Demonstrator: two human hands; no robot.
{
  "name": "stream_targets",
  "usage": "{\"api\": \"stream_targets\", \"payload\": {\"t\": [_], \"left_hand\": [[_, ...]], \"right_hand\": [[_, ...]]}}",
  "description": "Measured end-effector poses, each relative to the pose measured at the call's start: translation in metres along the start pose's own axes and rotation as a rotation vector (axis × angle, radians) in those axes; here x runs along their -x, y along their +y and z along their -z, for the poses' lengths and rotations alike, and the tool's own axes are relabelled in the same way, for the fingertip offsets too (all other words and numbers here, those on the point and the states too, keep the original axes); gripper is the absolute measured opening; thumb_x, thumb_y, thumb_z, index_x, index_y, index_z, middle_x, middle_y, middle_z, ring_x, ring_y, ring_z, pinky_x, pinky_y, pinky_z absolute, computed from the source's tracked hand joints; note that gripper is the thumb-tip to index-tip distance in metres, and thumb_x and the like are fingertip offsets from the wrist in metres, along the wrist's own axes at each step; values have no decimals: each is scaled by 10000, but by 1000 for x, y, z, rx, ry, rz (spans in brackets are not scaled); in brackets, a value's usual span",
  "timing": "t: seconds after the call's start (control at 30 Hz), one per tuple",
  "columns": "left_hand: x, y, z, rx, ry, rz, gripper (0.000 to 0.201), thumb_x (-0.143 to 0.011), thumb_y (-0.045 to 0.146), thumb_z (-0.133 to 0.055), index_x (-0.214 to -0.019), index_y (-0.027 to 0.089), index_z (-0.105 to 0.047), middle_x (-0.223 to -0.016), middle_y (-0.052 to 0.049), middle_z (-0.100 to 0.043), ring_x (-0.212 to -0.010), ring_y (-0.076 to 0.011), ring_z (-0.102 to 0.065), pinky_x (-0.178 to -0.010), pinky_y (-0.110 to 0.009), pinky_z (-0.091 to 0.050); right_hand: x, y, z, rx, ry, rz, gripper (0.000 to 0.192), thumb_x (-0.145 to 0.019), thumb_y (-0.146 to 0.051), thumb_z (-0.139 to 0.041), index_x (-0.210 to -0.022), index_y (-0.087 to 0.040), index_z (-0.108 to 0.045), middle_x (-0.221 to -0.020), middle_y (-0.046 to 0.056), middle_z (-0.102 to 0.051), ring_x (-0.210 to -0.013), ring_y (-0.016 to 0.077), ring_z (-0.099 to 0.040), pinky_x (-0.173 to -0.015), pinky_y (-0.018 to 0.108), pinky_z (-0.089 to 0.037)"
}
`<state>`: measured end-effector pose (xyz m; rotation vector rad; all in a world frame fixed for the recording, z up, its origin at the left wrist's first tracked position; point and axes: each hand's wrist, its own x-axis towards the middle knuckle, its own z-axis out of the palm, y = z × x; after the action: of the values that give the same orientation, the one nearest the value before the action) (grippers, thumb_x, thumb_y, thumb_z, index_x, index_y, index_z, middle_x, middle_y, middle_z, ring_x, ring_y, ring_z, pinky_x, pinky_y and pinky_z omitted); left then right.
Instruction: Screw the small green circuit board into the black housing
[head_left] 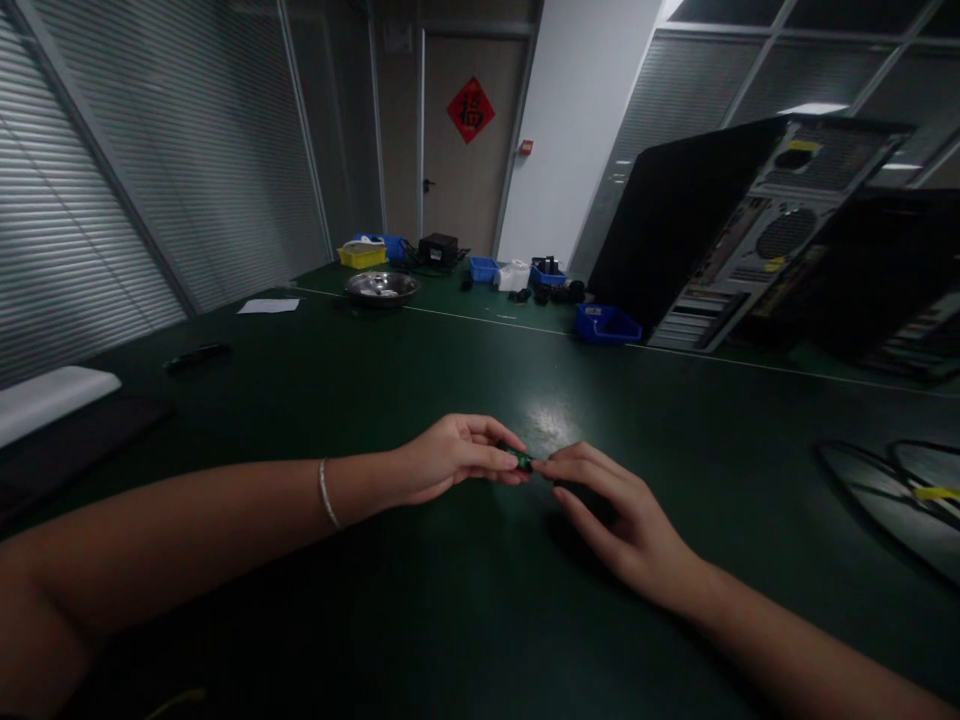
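My left hand [469, 455] pinches a small green and black piece [521, 460] between thumb and fingers, above the middle of the dark green table [360, 380]. It looks like a little circuit board, though most of it is covered by the fingers. From the other side, the fingertips of my right hand [619, 510] reach the piece's right end; whether they touch it I cannot tell. The right thumb stands apart from the other fingers, and nothing shows in that hand.
Computer cases [720, 230] stand at the back right beside a blue bin [607, 325]. A metal bowl [382, 290], a yellow tray [362, 257] and a white paper [268, 306] lie farther back. Black cables [862, 500] coil at the right; a dark slim object [196, 357] lies left.
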<state>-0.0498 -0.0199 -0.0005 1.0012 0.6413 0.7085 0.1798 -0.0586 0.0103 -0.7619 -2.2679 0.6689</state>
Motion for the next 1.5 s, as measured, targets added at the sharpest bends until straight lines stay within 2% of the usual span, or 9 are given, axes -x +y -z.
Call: {"api": "stream_targets", "payload": {"t": [0.13, 0.27, 0.43, 0.53, 0.7, 1.0, 1.2, 1.37, 1.5], "left_hand": [[-1, 1, -1, 19, -28, 17, 253, -739, 120, -722, -974, 108, -630, -886, -59, -689, -863, -170, -693, -908, -341, -474], [-2, 2, -4, 70, 38, -84, 331, -759, 94, -684, -1055, 137, -541, -928, -47, -659, -884, -155, -675, -912, -330, -457], [-5, 5, -4, 0, 128, -173, 248, -772, 116, -663, -915, 148, -463, -912, -50, -619, -907, -188, -671, -939, -392, -452], [-7, 5, -3, -90, 138, -213, 231, -781, 126, -638, -893, 163, -439, -894, -30, -579, -847, -189, -673, -865, -403, -481], [-9, 1, 1, -296, 100, -288, 257, -799, 106, -571, -1019, 171, -455, -921, -28, -544, -780, -148, -611, -724, -328, -464], [-6, 0, 3, -546, -28, -319, 279, -871, 150, -512, -1139, 167, -588, -949, -30, -517, -889, -141, -544, -804, -302, -455], [-6, 3, 8, -730, -49, -380, 296, -906, 175, -457, -1128, 180, -652, -980, -50, -498, -821, -125, -541, -755, -283, -479], [-8, 5, 8, -527, -49, -308, 261, -917, 255, -483, -1127, 191, -623, -1092, -75, -526, -814, -124, -554, -707, -271, -475], [-12, 5, 9, -427, -64, -253, 309, -942, 365, -448, -1025, 128, -628, -750, -18, -559, -640, -101, -529, -606, -243, -415]], "right_hand": [[0, 0, 0, -14, 3, 13, 351, -916, -102, -491, -1232, -233, -569, -1063, 75, -582, -996, 192, -568, -865, 349, -474], [0, -1, 2, 2, 22, -20, 347, -927, -118, -484, -1242, -238, -564, -1090, 75, -578, -1008, 188, -565, -874, 345, -469], [0, -2, 1, 17, 40, -46, 342, -933, -129, -470, -1246, -240, -551, -1112, 76, -570, -1013, 187, -565, -870, 334, -473], [-1, -1, 0, 17, 32, -54, 338, -936, -138, -469, -1249, -245, -541, -1112, 76, -569, -1017, 187, -566, -874, 331, -471], [-2, 2, -1, 12, 42, -76, 333, -939, -151, -475, -1243, -271, -540, -1094, 61, -580, -1007, 180, -572, -861, 314, -476], [-6, 8, -1, -23, 19, -119, 328, -942, -159, -478, -1235, -283, -558, -1086, 55, -584, -999, 171, -583, -854, 299, -491], [-9, 9, 0, -9, -17, -135, 346, -933, -148, -486, -1237, -292, -569, -1087, 51, -587, -991, 167, -591, -830, 283, -509], [-10, 11, 0, -26, -50, -142, 354, -939, -156, -472, -1251, -292, -571, -1080, 63, -587, -963, 175, -601, -802, 296, -523], [-10, 11, 0, -21, -58, -136, 361, -933, -150, -476, -1245, -298, -581, -1073, 57, -593, -955, 177, -606, -789, 293, -530]]}}
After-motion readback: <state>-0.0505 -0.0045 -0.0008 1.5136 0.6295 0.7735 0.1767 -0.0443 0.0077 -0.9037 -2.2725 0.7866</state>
